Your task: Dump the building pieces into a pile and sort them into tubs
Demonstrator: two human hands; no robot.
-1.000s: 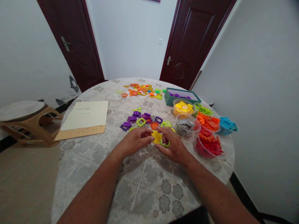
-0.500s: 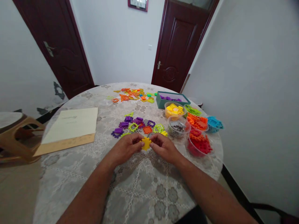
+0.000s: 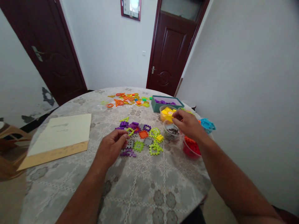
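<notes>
My left hand (image 3: 114, 144) hovers at the left edge of a loose pile of toothed plastic pieces, its fingers curled with thumb and forefinger close together; whatever lies between them is too small to tell. Purple, lime green, grey and orange pieces (image 3: 143, 134) lie spread in the pile. My right hand (image 3: 187, 123) is over the round tubs at the right, beside the yellow tub (image 3: 166, 119) and above the grey-piece tub (image 3: 164, 132). Its thumb and fingertips are bent together, and I cannot make out anything in them.
A green box (image 3: 154, 105) of purple pieces stands behind the tubs. Red (image 3: 191, 147) and blue pieces (image 3: 207, 124) are at the right. Orange and yellow pieces (image 3: 126, 100) lie farther back. A sheet and a brown board (image 3: 53, 155) rest at the left.
My hands have moved apart; the yellow piece they held between them is no longer seen there. My right hand went right to the tubs, my left hand slightly left. The view has shifted.
</notes>
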